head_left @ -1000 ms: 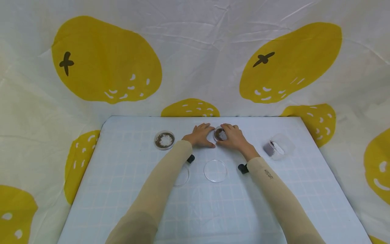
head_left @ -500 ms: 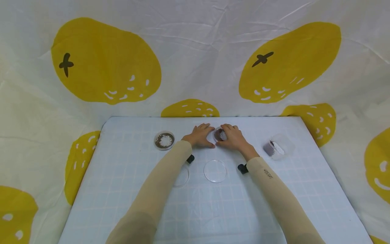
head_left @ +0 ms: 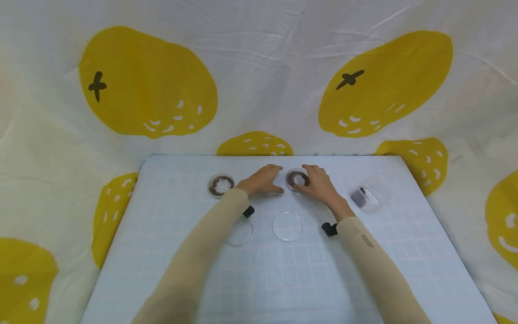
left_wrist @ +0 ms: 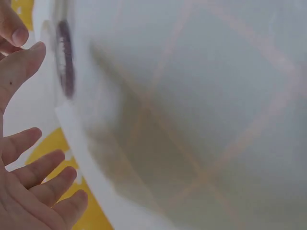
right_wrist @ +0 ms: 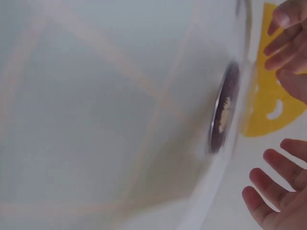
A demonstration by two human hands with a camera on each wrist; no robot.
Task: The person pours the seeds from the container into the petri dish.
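Note:
A round clear petri dish [head_left: 292, 179] with a dark brown filling and a white patch in its middle stands at the back centre of the table. My left hand [head_left: 259, 181] is just left of it, thumb and fingers spread apart, with a gap to the rim. Over the dish's right edge is my right hand [head_left: 320, 185], its thumb and fingertips overlapping the rim in the head view. The right wrist view shows this hand's fingers [right_wrist: 268, 187] spread, with nothing gripped. A second, similarly filled petri dish [head_left: 221, 185] sits beyond my left wrist.
Two clear round lids lie nearer to me: one lid [head_left: 288, 241] at centre, the other lid [head_left: 241, 245] partly under my left forearm. A clear plastic container [head_left: 370, 195] with dark and white parts is at the right. A fruit-print curtain [head_left: 259, 90] hangs behind the table.
Both hands have drawn apart from the central dish, the left to the left and the right to the right. More of that dish shows now; it has not clearly moved.

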